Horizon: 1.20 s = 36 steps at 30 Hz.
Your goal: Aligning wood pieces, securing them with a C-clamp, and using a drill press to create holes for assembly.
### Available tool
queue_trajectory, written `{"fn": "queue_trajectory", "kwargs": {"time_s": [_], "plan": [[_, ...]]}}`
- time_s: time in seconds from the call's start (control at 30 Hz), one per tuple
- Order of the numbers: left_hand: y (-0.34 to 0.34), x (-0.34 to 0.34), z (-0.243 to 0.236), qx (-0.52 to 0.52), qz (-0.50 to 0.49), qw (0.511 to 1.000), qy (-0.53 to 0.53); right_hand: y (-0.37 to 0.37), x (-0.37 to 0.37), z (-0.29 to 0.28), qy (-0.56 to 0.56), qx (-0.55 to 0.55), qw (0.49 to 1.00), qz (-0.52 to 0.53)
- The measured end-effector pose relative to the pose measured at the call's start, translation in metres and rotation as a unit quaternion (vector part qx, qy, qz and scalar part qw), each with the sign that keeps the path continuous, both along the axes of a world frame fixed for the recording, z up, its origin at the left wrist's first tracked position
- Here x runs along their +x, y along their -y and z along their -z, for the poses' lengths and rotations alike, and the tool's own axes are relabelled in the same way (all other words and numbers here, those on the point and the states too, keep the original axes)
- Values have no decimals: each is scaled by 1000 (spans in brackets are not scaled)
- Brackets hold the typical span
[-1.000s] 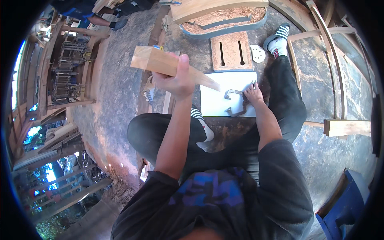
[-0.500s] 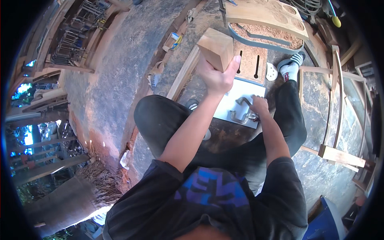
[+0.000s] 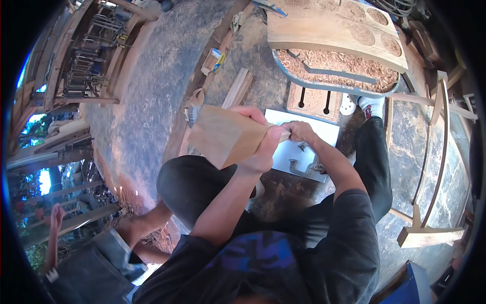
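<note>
A thick, squared wooden block (image 3: pixel 217 134), narrowing toward its right end, is held tilted above my lap with its broad end to the left. My left hand (image 3: pixel 263 154) is wrapped around it, thumb on the near side. At the narrow end, my right hand (image 3: pixel 304 133) has its fingers closed on the wood; the fingertips are partly hidden. Below the hands lies a white board (image 3: pixel 324 134) on the floor. A curved metal clamp (image 3: pixel 298 167) rests on the board's near part, next to my right forearm.
Beyond the board are a slotted wooden panel (image 3: pixel 314 104), a tray of wood shavings (image 3: pixel 334 73) and a plank with round recesses (image 3: pixel 314 30). A curved wooden frame (image 3: pixel 435 157) stands right. Another person (image 3: pixel 91 263) is at lower left; clamps (image 3: pixel 91 61) hang far left.
The block has swung down to the left, from upright to tilted. My right hand has left the metal clamp and come to the block's narrow end. Another person has appeared at lower left.
</note>
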<state>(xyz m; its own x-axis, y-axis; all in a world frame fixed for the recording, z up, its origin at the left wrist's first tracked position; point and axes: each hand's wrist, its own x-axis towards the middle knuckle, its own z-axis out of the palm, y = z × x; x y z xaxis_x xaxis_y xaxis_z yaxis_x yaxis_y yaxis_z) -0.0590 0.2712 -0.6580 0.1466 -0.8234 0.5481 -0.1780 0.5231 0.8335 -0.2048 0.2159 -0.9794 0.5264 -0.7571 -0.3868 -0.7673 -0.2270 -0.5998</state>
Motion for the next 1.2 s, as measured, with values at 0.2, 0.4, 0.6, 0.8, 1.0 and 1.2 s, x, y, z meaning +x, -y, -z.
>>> {"fn": "queue_trajectory", "kwargs": {"time_s": [0.2,0.4,0.6,0.8,1.0,1.2], "plan": [[3,-5,2,0,4,998,-69,10,-2,23,72,-16,996,-48],[7,0,5,-12,6,999,-46,6,-4,25,86,-44,994,-57],[6,-3,2,-21,5,999,-46,5,-3,18,88,-85,990,-72],[7,-6,0,-4,-3,998,-58,7,-1,15,70,-40,995,-57],[4,-5,-5,-6,-4,999,-51,4,1,10,45,-43,997,-55],[2,-4,-7,5,34,996,-85,7,3,1,8,-32,997,-72]]}}
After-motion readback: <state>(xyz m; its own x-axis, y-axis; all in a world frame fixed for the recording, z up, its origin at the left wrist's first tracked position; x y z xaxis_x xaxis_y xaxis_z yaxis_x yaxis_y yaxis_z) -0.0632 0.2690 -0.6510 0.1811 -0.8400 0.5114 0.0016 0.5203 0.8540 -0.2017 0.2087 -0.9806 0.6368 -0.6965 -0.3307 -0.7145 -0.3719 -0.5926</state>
